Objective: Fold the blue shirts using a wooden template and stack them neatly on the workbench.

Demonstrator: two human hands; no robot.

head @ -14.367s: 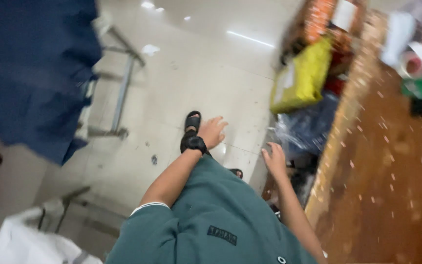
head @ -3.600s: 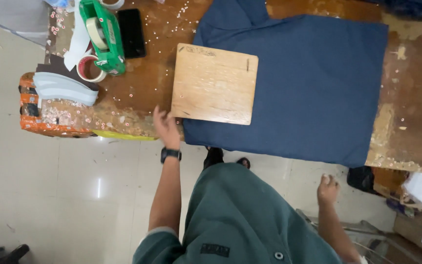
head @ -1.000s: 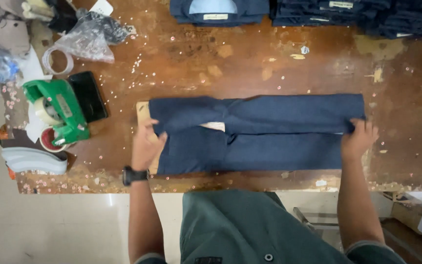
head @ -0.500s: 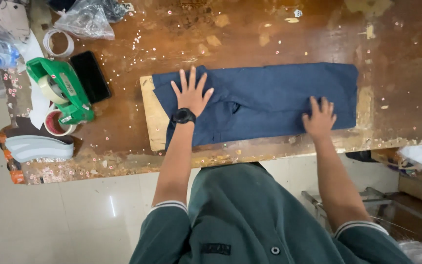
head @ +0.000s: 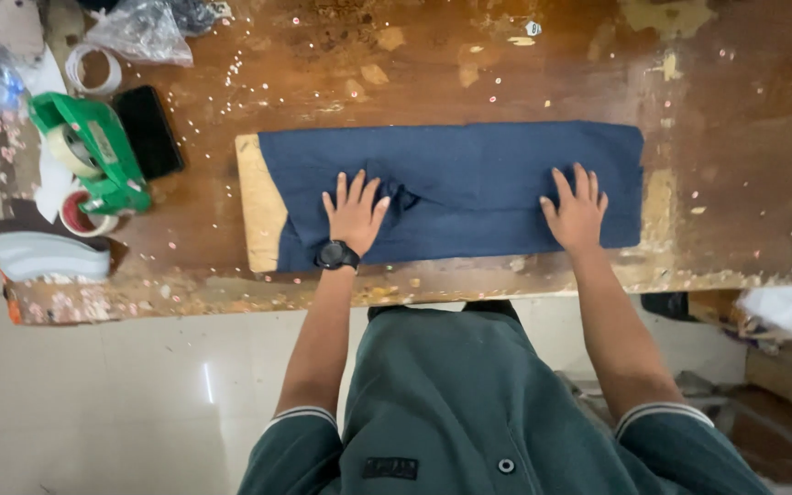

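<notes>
A dark blue cloth, folded into a long strip, lies across a worn wooden table. A light wooden board sticks out from under its left end. My left hand, with a black wristwatch, presses flat on the cloth's left part, fingers spread. My right hand lies flat on the cloth near its right end, fingers also apart. Neither hand grips anything.
At the table's left stand a green tape dispenser, a black phone, a tape roll and a clear plastic bag. A pale curved object sits at the front left corner. Pale tiled floor lies below the edge.
Both hands slid slightly along the cloth, the left one toward me and the right one a little farther right. The cloth stays folded over the board.
</notes>
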